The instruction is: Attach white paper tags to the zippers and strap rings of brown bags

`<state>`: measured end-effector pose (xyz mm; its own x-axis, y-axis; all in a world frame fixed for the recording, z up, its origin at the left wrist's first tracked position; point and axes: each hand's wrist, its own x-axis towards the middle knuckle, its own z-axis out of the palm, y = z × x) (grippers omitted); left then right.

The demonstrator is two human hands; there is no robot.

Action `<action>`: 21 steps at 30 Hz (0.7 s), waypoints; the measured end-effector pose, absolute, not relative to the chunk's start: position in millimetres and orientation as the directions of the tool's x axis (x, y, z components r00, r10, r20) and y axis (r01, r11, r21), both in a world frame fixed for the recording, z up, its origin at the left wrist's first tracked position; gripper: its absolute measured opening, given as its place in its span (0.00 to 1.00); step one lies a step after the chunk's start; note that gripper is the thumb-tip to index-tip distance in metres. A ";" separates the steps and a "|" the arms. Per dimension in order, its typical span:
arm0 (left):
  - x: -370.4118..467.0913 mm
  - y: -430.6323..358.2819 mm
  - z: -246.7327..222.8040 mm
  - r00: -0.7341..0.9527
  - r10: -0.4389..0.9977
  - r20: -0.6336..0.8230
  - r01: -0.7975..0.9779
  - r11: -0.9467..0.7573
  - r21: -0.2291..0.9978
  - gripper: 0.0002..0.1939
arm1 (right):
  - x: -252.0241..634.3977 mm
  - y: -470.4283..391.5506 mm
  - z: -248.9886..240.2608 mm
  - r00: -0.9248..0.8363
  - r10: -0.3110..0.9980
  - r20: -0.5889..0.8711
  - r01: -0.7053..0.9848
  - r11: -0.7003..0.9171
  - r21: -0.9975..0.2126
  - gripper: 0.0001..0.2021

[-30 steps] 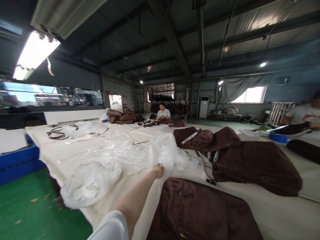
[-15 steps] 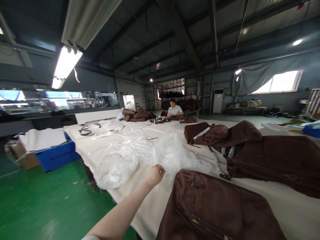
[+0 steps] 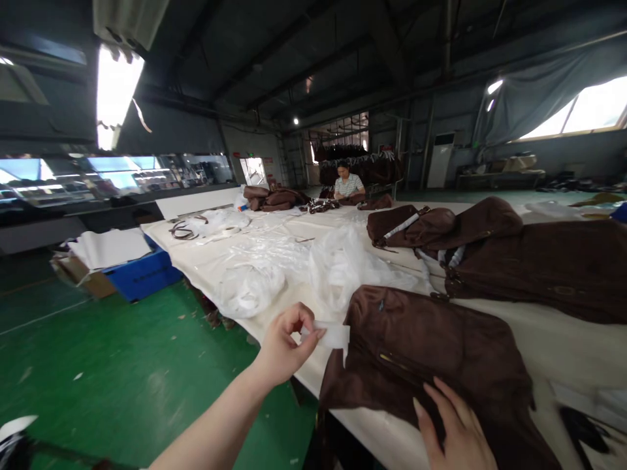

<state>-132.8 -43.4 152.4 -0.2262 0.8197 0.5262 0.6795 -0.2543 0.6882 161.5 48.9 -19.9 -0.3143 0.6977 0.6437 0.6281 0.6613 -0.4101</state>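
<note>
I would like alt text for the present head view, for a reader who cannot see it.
A left hand pinches a white strip beside a brown bag on a pale table, and the right hand spreads over the bag. Beyond lie crumpled plastic and other brown bags; a person in a striped top is farther back.

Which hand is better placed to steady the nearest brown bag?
Probably the right hand: it spreads over the nearest brown bag, nothing visible in its grip, while the left hand pinches a white strip.
</note>
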 end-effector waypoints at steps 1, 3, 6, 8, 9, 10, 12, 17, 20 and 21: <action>-125.0 -50.7 151.7 -0.187 0.874 0.448 0.600 -0.260 0.757 0.11 | 160.6 37.5 -1.5 -0.307 0.746 0.591 0.577 0.640 -0.507 0.21; -111.5 -59.9 148.0 -0.071 0.960 0.269 0.414 -0.217 0.884 0.13 | 156.1 15.0 31.1 -0.392 0.789 0.474 0.418 0.612 -0.671 0.19; -95.0 -65.2 137.5 0.051 0.995 0.083 0.166 -0.090 0.982 0.15 | 144.6 -12.0 57.9 -0.597 0.748 0.290 0.186 0.481 -0.857 0.22; -86.3 -66.1 128.1 0.080 0.997 0.015 0.058 -0.020 0.998 0.16 | 135.7 -23.0 61.7 -0.673 0.711 0.203 0.114 0.371 -0.922 0.24; -82.5 -66.2 123.0 0.094 0.996 -0.011 0.020 0.009 1.000 0.17 | 131.5 -26.7 61.4 -0.689 0.706 0.163 0.107 0.322 -0.941 0.23; -78.9 -66.0 117.8 0.106 0.994 -0.033 -0.007 0.034 0.999 0.17 | 127.9 -29.5 61.0 -0.698 0.706 0.122 0.115 0.278 -0.954 0.20; -72.1 -65.3 107.7 0.109 0.992 -0.058 -0.045 0.063 0.997 0.20 | 123.9 -33.9 61.7 -0.695 0.718 0.035 0.154 0.197 -0.968 0.17; -55.4 -61.5 88.8 0.056 0.998 -0.012 -0.092 0.017 0.996 0.31 | 145.5 -31.9 74.4 -0.577 0.816 -0.021 0.216 0.128 -0.968 0.22; -45.8 -58.5 81.4 0.027 0.999 0.040 0.008 -0.040 0.999 0.30 | 187.6 -4.2 75.3 -0.230 0.969 0.089 0.428 0.183 -0.885 0.24; -42.3 -57.5 79.1 0.032 0.999 0.035 0.037 -0.037 0.999 0.27 | 205.6 10.5 73.0 -0.086 0.984 0.155 0.536 0.177 -0.826 0.23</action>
<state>-42.3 -57.5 79.1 0.0317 0.9989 0.0355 0.0369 -0.0366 0.9986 205.6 10.5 73.0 -0.0858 0.9842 0.1549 0.5356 0.1767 -0.8258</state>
